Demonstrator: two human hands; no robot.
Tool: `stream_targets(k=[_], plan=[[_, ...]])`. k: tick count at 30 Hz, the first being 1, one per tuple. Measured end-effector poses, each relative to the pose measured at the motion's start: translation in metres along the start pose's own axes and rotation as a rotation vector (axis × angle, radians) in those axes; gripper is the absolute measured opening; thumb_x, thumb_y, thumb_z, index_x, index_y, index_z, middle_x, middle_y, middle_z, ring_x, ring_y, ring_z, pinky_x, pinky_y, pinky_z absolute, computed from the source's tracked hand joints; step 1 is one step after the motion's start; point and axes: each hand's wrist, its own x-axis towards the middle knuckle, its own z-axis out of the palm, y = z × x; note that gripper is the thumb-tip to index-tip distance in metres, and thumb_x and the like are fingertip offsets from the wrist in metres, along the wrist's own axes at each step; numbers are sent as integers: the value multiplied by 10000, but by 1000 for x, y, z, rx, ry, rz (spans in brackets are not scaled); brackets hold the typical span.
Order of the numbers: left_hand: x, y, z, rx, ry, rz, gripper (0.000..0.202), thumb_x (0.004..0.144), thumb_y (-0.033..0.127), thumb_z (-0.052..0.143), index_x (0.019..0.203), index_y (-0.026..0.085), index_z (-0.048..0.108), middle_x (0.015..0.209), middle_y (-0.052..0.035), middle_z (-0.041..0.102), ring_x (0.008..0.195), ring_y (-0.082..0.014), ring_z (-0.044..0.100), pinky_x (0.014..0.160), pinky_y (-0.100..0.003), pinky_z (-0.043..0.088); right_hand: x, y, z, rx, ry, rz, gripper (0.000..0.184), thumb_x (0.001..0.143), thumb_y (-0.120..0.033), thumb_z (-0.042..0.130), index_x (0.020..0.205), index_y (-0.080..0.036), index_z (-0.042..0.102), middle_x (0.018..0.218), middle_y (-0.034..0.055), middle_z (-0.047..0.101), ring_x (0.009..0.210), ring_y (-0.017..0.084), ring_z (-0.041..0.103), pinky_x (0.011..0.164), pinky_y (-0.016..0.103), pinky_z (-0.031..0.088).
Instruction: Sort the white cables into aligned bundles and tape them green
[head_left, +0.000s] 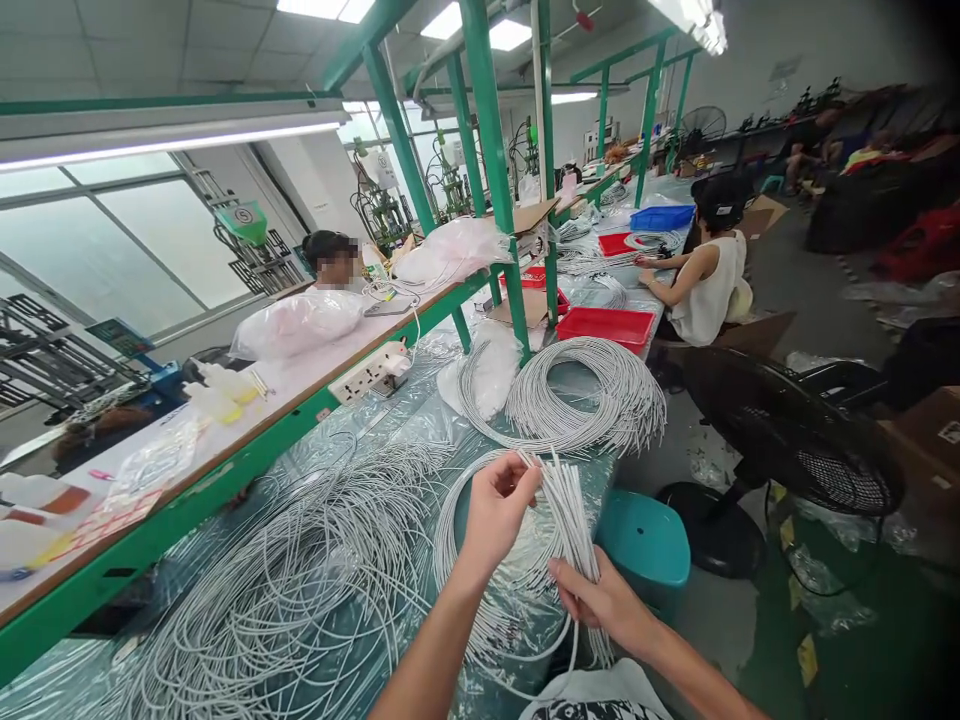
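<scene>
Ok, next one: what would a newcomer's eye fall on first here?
Probably the big loose tangle of thin gray cables at lower left. Then the cable bundle at front center, gripped by the right hand, with the left hand near its upper end. Beyond, a round cable coil and bright red tray stand out.

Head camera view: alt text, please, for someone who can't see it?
A person's right hand holds a bundle of pale cables over a workbench, the left hand at its upper ends. Coiled cables and a loose pile lie nearby; a co-worker sits beyond.
</scene>
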Motion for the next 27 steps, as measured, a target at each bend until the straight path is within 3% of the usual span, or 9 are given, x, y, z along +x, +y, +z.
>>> stream_targets(k=[4, 9, 12, 15, 18, 20, 23, 24, 27], plan=[[-4, -6, -1, 68, 13, -4, 274, 813, 408, 664, 850, 136, 668, 731, -13, 594, 635, -105, 508, 591, -215, 435, -1, -5, 0, 5, 22, -19, 585, 776, -722, 590, 572, -196, 437, 484, -35, 369, 438, 81, 267, 450, 262, 268], [-3, -9, -4, 104, 42, 30, 459, 793, 363, 699, 1208, 194, 598, 838, -3, 584, 641, -92, 519, 597, -211, 454, -4, -6, -2, 10, -27, -20, 499, 795, -677, 605, 629, -227, 468, 495, -19, 395, 464, 120, 287, 485, 293, 336], [-4, -6, -5, 154, -9, 39, 407, 833, 367, 654, 1199, 191, 619, 847, -13, 578, 637, -90, 512, 582, -211, 445, -4, -10, 1, -29, -72, -49, 489, 830, -646, 584, 618, -223, 458, 520, -12, 390, 478, 123, 300, 527, 299, 369], [-7, -3, -9, 202, -10, 75, 438, 875, 371, 604, 1280, 209, 574, 989, -59, 619, 836, -150, 585, 718, -257, 487, -2, -16, 4, -86, -67, -97, 541, 854, -646, 545, 555, -207, 441, 501, -12, 373, 465, 110, 311, 520, 284, 357], [-15, -10, -15, 169, -112, 97, 682, 856, 388, 627, 1463, 248, 349, 1298, -119, 547, 1156, -238, 538, 938, -361, 464, 2, -21, 1, -93, 35, -161, 613, 858, -666, 513, 473, -197, 417, 448, -17, 335, 428, 96, 300, 470, 269, 299], [-26, -25, -14, 170, -322, 28, 839, 762, 395, 731, 1475, 239, 316, 1389, -135, 491, 1244, -281, 485, 1026, -425, 413, 6, -24, -5, -44, 121, -201, 635, 843, -671, 523, 444, -195, 393, 423, -30, 296, 403, 87, 282, 439, 263, 244], [-48, -62, 5, 202, -565, -155, 759, 582, 374, 854, 1250, 157, 564, 1231, -129, 611, 1106, -303, 565, 961, -430, 459, 11, -28, -10, 58, 180, -193, 634, 813, -669, 558, 439, -190, 379, 427, -48, 255, 388, 71, 227, 410, 247, 173], [-55, -78, 16, 170, -560, -206, 649, 589, 369, 845, 1149, 138, 614, 1133, -116, 653, 1030, -286, 595, 905, -405, 487, 13, -29, -10, 71, 185, -176, 627, 804, -668, 568, 446, -188, 384, 435, -52, 253, 391, 67, 211, 404, 241, 160], [-68, -124, 50, -10, -215, -306, 379, 743, 369, 699, 1032, 136, 621, 911, -85, 680, 835, -228, 638, 735, -337, 517, 19, -33, -6, 3, 146, -104, 595, 788, -672, 583, 487, -187, 417, 431, -61, 262, 384, 63, 208, 394, 226, 170]])
